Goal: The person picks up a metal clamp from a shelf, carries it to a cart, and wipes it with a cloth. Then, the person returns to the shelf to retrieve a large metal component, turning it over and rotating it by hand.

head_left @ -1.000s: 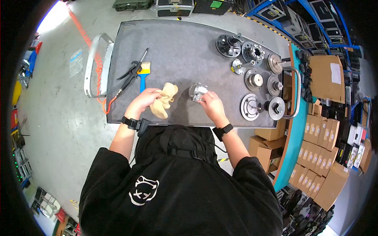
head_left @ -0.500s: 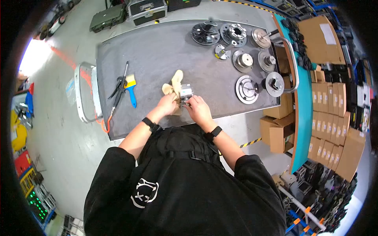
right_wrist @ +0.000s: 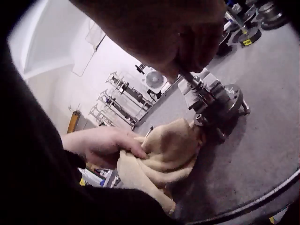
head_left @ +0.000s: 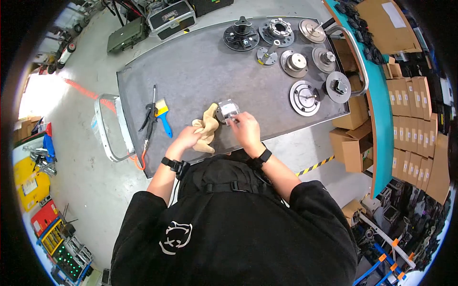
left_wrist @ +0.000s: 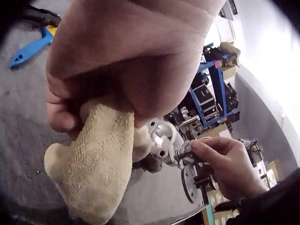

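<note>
Cloth (left_wrist: 96,164) matt, rough; part (head_left: 228,110) shiny metal.

Peering steeply down from the head, over the black short-sleeved shirt (head_left: 234,229) at bottom centre, taking in the whole flat grey tabletop (head_left: 191,71) from farthest off. Over to the left wrist: tight behind the bare left hand (left_wrist: 126,56), looking tilted across to the bare right hand (left_wrist: 229,164) at lower right. On the right wrist: close in, facing back towards the left hand at lower left. Shared by all three: crumpled cream-coloured cloth (head_left: 205,131), shiny silver metal part (head_left: 228,109).
</note>
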A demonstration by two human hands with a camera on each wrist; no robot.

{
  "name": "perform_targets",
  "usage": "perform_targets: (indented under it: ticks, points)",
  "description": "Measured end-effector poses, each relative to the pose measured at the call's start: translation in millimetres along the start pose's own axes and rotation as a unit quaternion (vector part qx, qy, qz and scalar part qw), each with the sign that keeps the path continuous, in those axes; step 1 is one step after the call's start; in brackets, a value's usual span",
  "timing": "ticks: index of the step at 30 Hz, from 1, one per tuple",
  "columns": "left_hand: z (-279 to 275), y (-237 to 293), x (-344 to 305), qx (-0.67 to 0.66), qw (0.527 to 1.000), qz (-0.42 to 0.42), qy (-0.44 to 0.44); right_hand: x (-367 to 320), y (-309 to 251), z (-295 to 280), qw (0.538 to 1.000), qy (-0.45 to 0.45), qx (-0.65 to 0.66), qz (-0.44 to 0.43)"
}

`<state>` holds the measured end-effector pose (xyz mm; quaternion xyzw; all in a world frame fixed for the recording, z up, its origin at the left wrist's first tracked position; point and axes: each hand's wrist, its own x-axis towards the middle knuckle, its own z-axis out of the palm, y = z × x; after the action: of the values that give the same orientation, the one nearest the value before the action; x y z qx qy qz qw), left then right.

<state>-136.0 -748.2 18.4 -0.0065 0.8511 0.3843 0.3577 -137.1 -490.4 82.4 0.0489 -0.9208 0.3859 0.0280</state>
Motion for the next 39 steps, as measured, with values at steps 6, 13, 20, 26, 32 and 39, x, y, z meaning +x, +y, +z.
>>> perform_targets:
  ticks: [6,13,20,26,32,39]
  points:
    - [-29,26,-10,-0.185,0.98,0.013,0.069,14,3,-12,1.0,0.001,-0.002,-0.004]
    - [-33,50,-3,-0.084,0.981,0.038,0.17,-15,2,-18,0.999,-0.026,-0.029,-0.009]
    - [-6,25,-3,-0.175,0.969,-0.003,0.177,-30,11,-13,1.0,0.007,-0.002,-0.005]
    - [-1,40,-1,-0.28,0.935,0.029,0.214,-30,12,-3,1.0,0.021,0.011,0.021]
    - [-5,76,6,-0.303,0.94,0.091,0.127,-29,13,-2,1.0,0.024,0.009,0.015]
    - [19,96,22,-0.037,0.975,0.18,0.127,-31,14,0,0.999,0.016,0.001,0.028]
